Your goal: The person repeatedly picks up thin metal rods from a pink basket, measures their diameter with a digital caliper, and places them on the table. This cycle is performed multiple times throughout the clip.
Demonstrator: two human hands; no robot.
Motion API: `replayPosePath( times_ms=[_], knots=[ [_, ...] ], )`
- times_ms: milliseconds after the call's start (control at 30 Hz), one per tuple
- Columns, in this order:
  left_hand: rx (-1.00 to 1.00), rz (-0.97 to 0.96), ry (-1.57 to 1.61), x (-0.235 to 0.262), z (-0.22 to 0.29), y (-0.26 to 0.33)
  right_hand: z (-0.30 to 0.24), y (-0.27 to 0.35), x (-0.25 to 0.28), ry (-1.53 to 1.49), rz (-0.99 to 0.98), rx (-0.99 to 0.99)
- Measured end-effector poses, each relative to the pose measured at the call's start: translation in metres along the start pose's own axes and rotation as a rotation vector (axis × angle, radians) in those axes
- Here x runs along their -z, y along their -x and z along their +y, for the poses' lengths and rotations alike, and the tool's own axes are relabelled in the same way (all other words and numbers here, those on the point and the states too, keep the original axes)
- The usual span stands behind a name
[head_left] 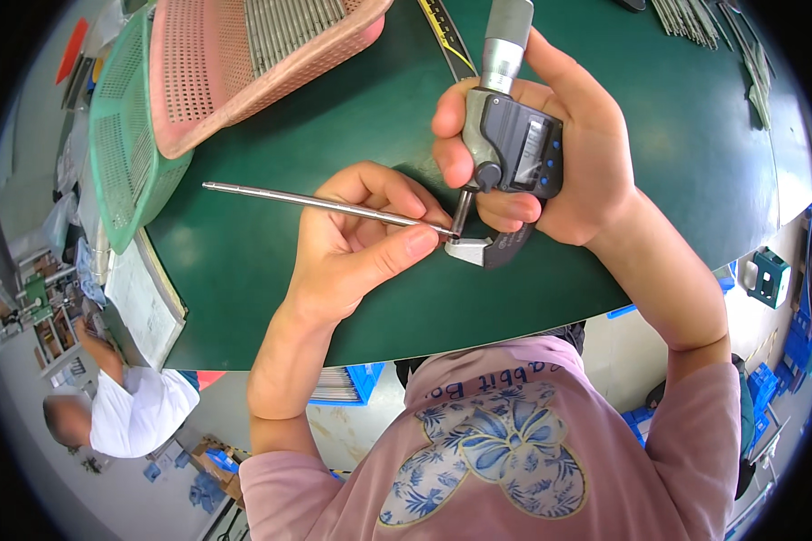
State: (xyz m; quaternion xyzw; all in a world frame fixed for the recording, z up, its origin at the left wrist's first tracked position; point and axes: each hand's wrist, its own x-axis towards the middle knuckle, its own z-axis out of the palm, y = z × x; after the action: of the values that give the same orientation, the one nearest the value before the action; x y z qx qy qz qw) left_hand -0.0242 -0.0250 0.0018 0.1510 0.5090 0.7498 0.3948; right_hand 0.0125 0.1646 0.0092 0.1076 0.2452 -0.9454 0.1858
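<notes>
A thin metal rod point(271, 195) lies pinched between the thumb and fingers of my left hand point(352, 234). Its right end sits at the jaws of a digital micrometer point(514, 144), between the spindle point(463, 212) and the silver anvil end of the frame. Whether both faces touch the rod is too small to tell. My right hand point(586, 135) is wrapped round the micrometer, its thimble point(508, 32) pointing away from me and its small display facing up.
A pink basket point(189, 81) with several metal rods point(293, 32) rests over a green basket point(122, 153) at the far left. More rods point(686, 20) lie at the far right of the green table point(695, 180). Papers point(144, 298) lie at the left edge. Another person point(144, 410) is beyond.
</notes>
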Motion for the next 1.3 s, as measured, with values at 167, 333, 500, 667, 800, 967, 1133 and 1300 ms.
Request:
replayPosePath(
  times_ms=[167, 333, 500, 667, 800, 967, 1133, 1300],
  knots=[
    [-0.009, -0.022, -0.011, 0.0025, -0.0025, -0.0001, -0.0055, 0.0029, -0.0093, -0.019, 0.02, -0.021],
    [-0.007, -0.027, -0.016, 0.0014, -0.0015, -0.0004, -0.0066, 0.0021, -0.005, 0.057, 0.024, -0.01],
    [-0.024, -0.034, -0.014, 0.0019, -0.003, -0.0013, -0.005, 0.002, -0.0035, 0.085, 0.037, -0.021],
    [-0.025, -0.029, -0.038, 0.0011, -0.001, -0.0009, -0.0042, 0.001, -0.0033, 0.098, -0.011, -0.006],
    [-0.036, -0.014, -0.033, -0.0002, -0.0001, -0.001, -0.0046, 0.0008, -0.0044, 0.113, 0.016, 0.003],
    [-0.021, -0.017, -0.018, 0.0, 0.0003, -0.0007, -0.0037, 0.0016, -0.0056, 0.079, 0.028, 0.009],
    [-0.032, -0.014, -0.008, -0.0004, 0.0006, -0.0004, -0.0037, 0.0017, -0.0068, 0.097, 0.055, 0.01],
    [-0.033, -0.02, -0.019, -0.0006, 0.0008, -0.0001, -0.0047, 0.0021, -0.0079, 0.112, 0.056, 0.01]
  ],
)
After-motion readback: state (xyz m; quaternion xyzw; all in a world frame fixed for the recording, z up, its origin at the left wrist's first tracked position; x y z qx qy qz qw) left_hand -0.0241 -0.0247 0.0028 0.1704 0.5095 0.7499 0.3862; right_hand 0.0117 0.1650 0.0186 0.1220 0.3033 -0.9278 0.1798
